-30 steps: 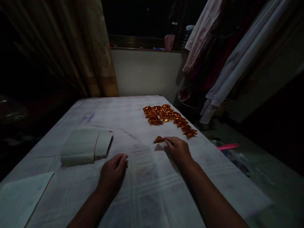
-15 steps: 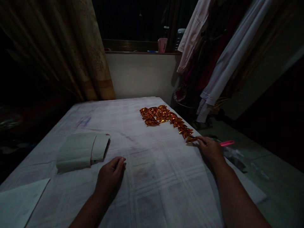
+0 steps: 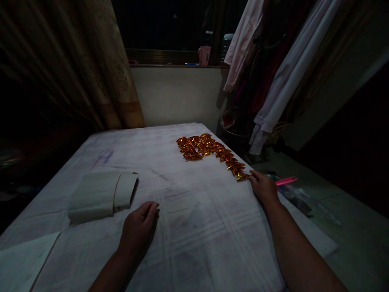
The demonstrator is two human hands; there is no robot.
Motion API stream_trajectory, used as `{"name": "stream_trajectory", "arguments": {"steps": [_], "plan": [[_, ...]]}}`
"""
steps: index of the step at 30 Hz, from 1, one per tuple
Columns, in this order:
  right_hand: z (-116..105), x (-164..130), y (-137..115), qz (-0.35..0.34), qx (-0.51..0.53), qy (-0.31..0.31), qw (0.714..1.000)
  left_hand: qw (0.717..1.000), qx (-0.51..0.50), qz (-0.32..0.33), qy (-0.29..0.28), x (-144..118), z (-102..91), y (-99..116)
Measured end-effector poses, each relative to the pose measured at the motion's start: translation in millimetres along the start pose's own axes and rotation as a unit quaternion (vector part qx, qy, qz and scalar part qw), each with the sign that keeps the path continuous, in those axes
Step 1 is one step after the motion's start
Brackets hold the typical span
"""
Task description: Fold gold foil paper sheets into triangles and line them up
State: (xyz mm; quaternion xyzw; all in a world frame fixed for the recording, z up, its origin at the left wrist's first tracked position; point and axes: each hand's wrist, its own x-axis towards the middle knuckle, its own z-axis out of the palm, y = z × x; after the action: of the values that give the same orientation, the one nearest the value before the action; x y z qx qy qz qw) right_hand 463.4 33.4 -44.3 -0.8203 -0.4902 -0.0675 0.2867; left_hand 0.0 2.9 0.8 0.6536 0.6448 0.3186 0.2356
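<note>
Head view. The right hand [image 3: 263, 187], right of centre, has thumb and forefinger drawn close together at the outer corner of a gold foil piece [image 3: 242, 177]; whether they pinch it cannot be told. The piece lies at the near end of a foil row [image 3: 231, 163]. The left hand [image 3: 138, 225], lower centre-left, is loosely curled; no object shows in it, palm hidden. Good practice, in my judgement: light fingertip contact, points aligned, fingers lifted straight off so neighbours are not dragged.

Surface: pale checked cloth [image 3: 188, 227], lightly creased, purple mark at left. A folded grey-green packet [image 3: 91, 198] lies beyond the left hand.

Room: dim. Patterned curtain [image 3: 121, 81] upper left; pink mug [image 3: 204, 55] on the ledge, top centre; hanging garments [image 3: 282, 89] upper right.
</note>
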Motion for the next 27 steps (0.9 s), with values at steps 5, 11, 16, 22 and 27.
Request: {"name": "stream_trajectory", "arguments": {"steps": [5,11,16,22,27], "plan": [[-6,-5,-6,0.007,-0.019,0.01,1.0,1.0,0.002,0.01,-0.002,1,0.2,-1],[-20,-12,-26,-0.012,-0.034,0.024,0.999,1.0,0.004,0.027,-0.005,0,-1.4,0],[-21,-17,-52,-0.048,-0.034,0.031,0.998,1.0,-0.004,0.024,-0.013,-1,-2.8,2],[-11,-27,-81,-0.086,-0.058,0.002,0.995,0.999,-0.001,0.03,-0.011,-1,-2.4,0],[-13,-30,-89,-0.053,-0.11,-0.02,0.992,0.999,-0.01,0.029,-0.018,-2,-1.7,-1]]}}
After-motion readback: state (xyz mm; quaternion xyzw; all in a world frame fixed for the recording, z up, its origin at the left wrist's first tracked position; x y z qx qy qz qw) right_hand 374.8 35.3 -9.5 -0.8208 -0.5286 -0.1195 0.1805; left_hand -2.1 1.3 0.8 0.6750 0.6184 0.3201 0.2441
